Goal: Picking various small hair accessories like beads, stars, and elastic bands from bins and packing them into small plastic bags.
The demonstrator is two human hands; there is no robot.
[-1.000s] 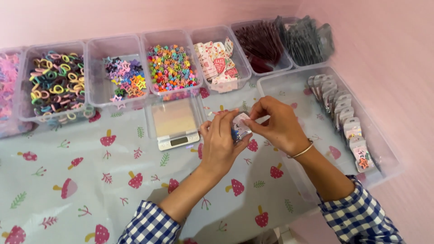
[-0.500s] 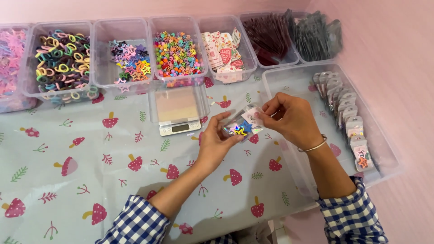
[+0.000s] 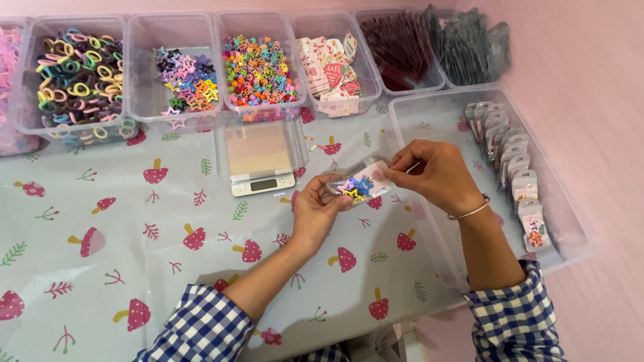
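Two hands, left hand (image 3: 320, 209) and right hand (image 3: 433, 175), pinching a small clear packet (image 3: 357, 186) above the counter (image 3: 121, 221). Already filled with coloured star clips; top edge apparently being closed. Finished packets (image 3: 516, 171) lined in the clear bin (image 3: 570, 221) alongside.

Both hands raised, close together: left hand (image 3: 315, 208) & right hand (image 3: 433, 175), fingers pinched, forearms angled inward.

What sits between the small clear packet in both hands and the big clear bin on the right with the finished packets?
Nothing visible does. The packet is pinched between left hand and right hand, right beside the big bin. The bin's near wall lies under the right hand; the bin is open-topped, with a row of finished packets along its far side.
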